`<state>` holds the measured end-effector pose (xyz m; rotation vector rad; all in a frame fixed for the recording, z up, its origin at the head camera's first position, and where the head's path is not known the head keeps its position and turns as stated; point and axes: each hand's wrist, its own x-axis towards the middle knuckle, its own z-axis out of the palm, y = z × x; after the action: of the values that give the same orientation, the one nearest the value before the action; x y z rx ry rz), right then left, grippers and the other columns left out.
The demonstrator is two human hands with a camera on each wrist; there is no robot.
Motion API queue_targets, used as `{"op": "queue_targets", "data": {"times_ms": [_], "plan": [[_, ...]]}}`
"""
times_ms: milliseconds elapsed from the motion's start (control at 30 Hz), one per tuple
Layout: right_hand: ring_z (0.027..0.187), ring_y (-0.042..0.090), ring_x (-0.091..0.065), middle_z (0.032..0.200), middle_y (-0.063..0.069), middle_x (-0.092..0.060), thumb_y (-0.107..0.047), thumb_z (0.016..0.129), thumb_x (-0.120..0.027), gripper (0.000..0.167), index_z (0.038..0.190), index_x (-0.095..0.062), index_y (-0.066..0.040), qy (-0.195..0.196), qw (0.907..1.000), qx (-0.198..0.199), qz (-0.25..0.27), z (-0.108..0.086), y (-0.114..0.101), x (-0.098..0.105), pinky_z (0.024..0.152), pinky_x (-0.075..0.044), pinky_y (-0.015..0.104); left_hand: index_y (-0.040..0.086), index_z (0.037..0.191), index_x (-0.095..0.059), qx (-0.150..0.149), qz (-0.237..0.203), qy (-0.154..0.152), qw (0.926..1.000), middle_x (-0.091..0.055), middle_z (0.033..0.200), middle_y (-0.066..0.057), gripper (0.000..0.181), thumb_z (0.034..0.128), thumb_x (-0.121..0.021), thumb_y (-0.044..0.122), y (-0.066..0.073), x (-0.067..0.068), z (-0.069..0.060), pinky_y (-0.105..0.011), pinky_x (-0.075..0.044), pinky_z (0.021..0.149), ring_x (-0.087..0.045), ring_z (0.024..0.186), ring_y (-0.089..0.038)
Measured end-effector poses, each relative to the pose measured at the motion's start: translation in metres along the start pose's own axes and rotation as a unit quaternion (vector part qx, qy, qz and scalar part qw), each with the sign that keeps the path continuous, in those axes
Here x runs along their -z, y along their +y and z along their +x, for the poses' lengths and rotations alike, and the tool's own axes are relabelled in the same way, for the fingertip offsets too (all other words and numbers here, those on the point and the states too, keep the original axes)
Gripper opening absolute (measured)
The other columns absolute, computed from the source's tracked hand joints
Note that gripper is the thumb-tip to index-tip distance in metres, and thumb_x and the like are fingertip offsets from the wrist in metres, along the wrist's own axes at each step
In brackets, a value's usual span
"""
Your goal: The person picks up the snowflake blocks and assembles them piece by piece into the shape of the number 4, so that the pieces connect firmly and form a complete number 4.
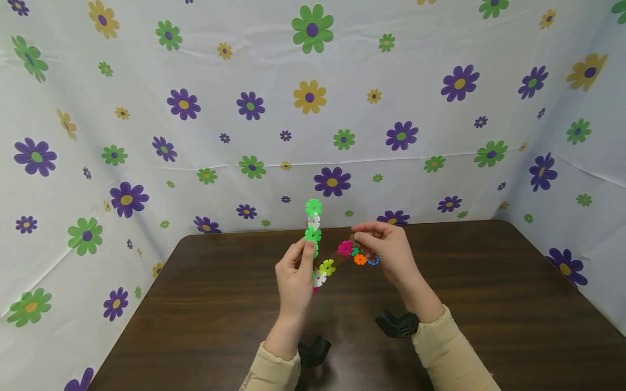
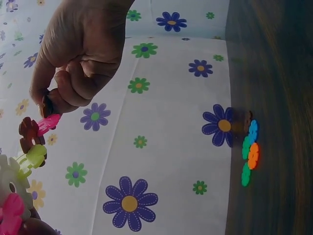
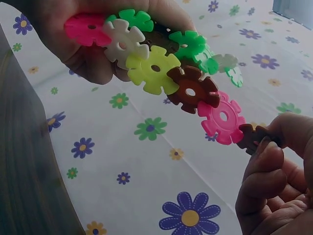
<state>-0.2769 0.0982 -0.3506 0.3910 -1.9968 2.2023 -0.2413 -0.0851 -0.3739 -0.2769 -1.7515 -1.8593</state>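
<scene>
We record the left hand (image 1: 293,279) pinching a branched assembly of notched, flower-shaped plastic discs (image 3: 164,78) above the dark brown wooden table (image 1: 210,304). From that grip, the lower branch's long axis runs rightward, its bright pink, flower-shaped plastic disc (image 3: 215,117) lying nearer the right hand (image 1: 391,252). Right thumb and finger pinch a dark brown, notched plastic disc (image 3: 248,139) against the pink rim; slotted or merely touching, we cannot tell.
</scene>
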Motion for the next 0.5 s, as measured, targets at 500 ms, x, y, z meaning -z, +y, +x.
{"op": "queue_targets", "data": {"times_ms": [500], "plan": [[0.067, 0.013, -0.051, 0.082, 0.002, -0.062, -0.018, 0.101, -0.054, 0.037, 0.123, -0.059, 0.011, 0.005, 0.9989, 0.026, 0.038, -0.004, 0.013, -0.019, 0.064, -0.049, 0.023, 0.0, 0.11, -0.072, -0.001, 0.009, 0.019, 0.9998, -0.066, 0.091, -0.012, 0.022, 0.0969, -0.061, 0.015, -0.001, 0.002, 0.0, -0.02, -0.043, 0.057, -0.051, 0.072, -0.013]]}}
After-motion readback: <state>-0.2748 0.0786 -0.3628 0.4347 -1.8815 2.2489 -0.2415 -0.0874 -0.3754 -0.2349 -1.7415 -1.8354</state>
